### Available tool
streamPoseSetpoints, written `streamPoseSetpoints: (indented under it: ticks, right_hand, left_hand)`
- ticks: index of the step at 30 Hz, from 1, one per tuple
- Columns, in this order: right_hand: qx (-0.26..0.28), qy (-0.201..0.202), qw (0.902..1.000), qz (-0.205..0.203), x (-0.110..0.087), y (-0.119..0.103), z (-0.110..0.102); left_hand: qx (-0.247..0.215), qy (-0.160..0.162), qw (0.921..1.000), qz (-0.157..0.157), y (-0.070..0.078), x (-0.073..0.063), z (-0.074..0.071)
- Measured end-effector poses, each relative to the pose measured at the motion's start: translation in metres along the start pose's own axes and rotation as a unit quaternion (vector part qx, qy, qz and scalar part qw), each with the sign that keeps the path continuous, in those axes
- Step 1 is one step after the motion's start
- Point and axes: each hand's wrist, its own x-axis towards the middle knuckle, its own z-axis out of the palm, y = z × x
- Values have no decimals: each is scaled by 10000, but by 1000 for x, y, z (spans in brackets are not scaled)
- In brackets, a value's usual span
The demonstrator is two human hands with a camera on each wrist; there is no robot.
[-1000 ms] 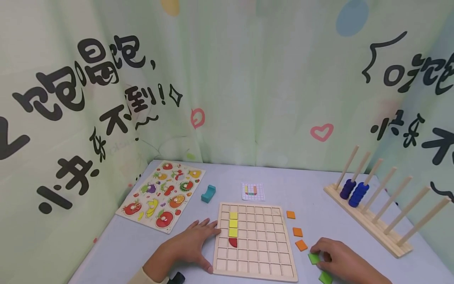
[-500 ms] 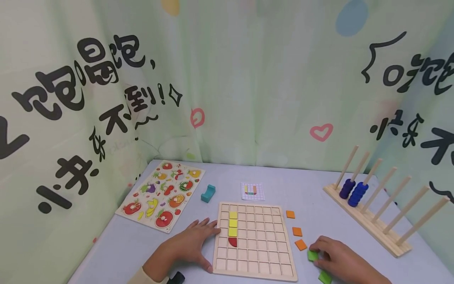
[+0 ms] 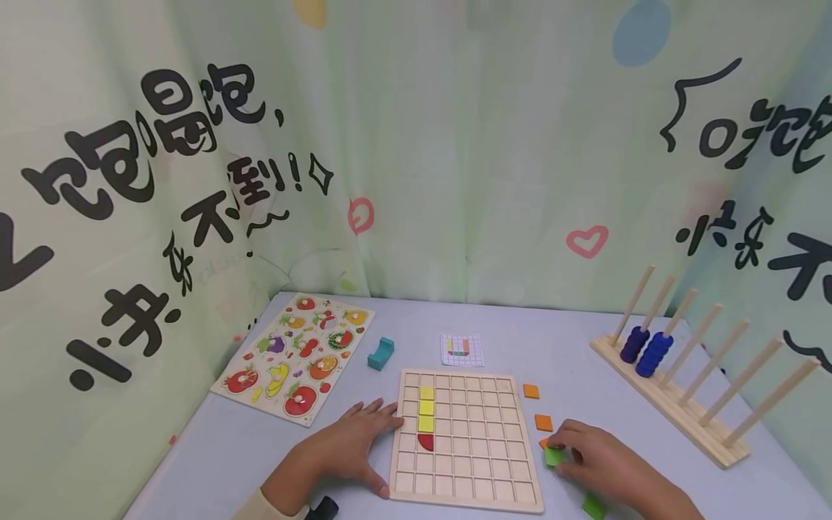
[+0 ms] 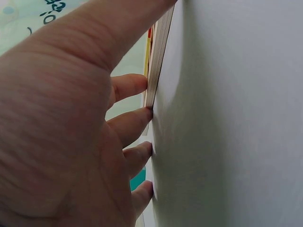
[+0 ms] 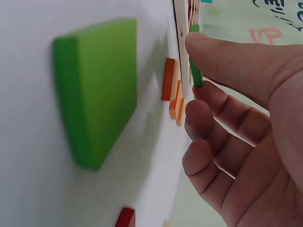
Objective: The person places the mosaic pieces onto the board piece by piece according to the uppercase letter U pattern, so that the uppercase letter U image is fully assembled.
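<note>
A wooden grid board (image 3: 477, 462) lies in front of me. In one column sit several tiles: yellow squares (image 3: 425, 408) above a red rounded piece (image 3: 425, 442). My left hand (image 3: 351, 448) touches the board's left edge, fingers spread and thumb at the lower corner. Right of the board, my right hand (image 3: 604, 462) pinches a green square tile (image 5: 195, 66) between thumb and fingers, raised above the table in the right wrist view. That tile partly covers the nearest of three orange tiles (image 3: 543, 422) in the head view. Another green tile (image 5: 109, 90) lies below the hand.
Behind the board lie a small pattern card (image 3: 462, 349) and a teal curved block (image 3: 380, 354). A fruit puzzle board (image 3: 295, 357) is at left, a wooden peg stand (image 3: 682, 408) with blue rings at right. A dark red piece (image 5: 125, 217) shows in the right wrist view.
My right hand has moved left and away from me, carrying the green tile from beside the other green one to over the nearest orange tile. The left hand stays at the board.
</note>
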Motion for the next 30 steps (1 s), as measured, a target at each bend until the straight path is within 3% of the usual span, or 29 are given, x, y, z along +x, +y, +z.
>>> streamPoseSetpoints:
  ticks: [7,23,30]
  right_hand:
    - [-121,-62,9999,-87,10,-12,2]
    - [138,-5,9946,-1024,41,-39,20]
    - [105,-89,9956,-927,53,-51,26]
  left_hand:
    - [16,13,10000,36,0,0,2]
    - [28,42,10000,81,-1,0,0]
    - [6,16,10000,89,-2,1,0]
